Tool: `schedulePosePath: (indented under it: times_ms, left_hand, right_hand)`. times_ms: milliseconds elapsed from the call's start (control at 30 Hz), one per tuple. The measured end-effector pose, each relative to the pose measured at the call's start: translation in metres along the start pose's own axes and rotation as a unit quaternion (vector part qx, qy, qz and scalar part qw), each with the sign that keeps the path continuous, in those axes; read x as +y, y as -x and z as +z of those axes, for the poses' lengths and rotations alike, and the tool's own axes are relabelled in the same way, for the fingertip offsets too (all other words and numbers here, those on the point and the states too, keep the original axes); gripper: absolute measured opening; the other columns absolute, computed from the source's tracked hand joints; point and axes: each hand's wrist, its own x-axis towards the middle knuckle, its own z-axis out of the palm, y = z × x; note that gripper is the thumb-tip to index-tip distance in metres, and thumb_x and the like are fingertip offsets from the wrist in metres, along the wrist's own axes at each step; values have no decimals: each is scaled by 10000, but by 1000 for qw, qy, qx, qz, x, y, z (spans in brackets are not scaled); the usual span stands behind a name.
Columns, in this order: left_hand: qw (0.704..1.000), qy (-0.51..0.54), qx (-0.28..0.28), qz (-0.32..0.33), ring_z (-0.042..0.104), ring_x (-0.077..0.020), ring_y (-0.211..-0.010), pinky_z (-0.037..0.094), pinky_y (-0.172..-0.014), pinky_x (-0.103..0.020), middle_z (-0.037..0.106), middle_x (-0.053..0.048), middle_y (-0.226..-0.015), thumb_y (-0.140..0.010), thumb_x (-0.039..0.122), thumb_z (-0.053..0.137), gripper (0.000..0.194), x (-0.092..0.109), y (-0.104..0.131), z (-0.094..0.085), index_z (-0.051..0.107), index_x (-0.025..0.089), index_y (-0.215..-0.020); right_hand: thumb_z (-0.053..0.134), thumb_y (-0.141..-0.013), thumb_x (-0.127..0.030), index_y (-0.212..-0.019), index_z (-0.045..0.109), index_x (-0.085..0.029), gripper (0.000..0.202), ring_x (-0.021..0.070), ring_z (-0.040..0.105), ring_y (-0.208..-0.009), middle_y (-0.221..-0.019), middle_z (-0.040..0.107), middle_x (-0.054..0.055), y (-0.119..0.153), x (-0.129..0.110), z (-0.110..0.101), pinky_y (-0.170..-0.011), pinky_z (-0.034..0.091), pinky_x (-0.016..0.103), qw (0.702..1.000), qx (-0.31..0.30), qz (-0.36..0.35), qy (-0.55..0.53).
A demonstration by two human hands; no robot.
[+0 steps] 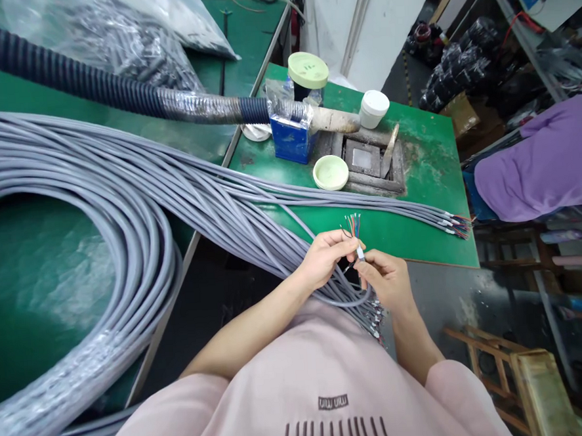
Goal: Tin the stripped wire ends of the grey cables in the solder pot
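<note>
Between my hands is the end of a grey multi-core cable (pixel 361 253), its thin coloured wires fanned upward and a white band below them. My left hand (pixel 330 255) pinches it just under the bare wires. Lower down, my right hand (pixel 384 278) grips the same cable end with thumb and fingers. Behind them, a row of grey cables (pixel 369 201) lies along the green table, with stripped coloured ends at the right. More cable ends (pixel 373 315) hang in a bunch below my hands, partly hidden by my body.
A large coil of grey cable (pixel 160 252) fills the left. Beyond my hands stand a solder pot (pixel 363 157) with a scraper (pixel 390 149), a pale green dish (pixel 331 173), a white tub (pixel 374 107) and a black hose (pixel 116 94). A person in purple (pixel 543 156) is at the right.
</note>
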Motion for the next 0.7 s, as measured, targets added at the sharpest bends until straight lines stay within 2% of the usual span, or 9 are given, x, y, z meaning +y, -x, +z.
schedulePosePath:
  times_ms: [300,700]
  left_hand:
    - [1000,1,-19,8,539,-80,-522,416,-587,-225,629,-5,-581,-679,365,812,263,-2,-1,-4,706,125,-681]
    - [1000,-7,-19,4,549,-89,-543,428,-607,-232,631,-12,-586,-680,371,808,256,-4,-2,-6,720,131,-687]
  right_hand:
    - [597,-880,-313,-751,640,-187,185,76,480,-479,-532,553,-53,3,-2,0,-502,352,213,995,21,-53,81]
    - [589,-880,-310,-761,646,-189,179,75,483,-484,-531,550,-54,2,-1,0,-513,356,216,994,20,-57,92]
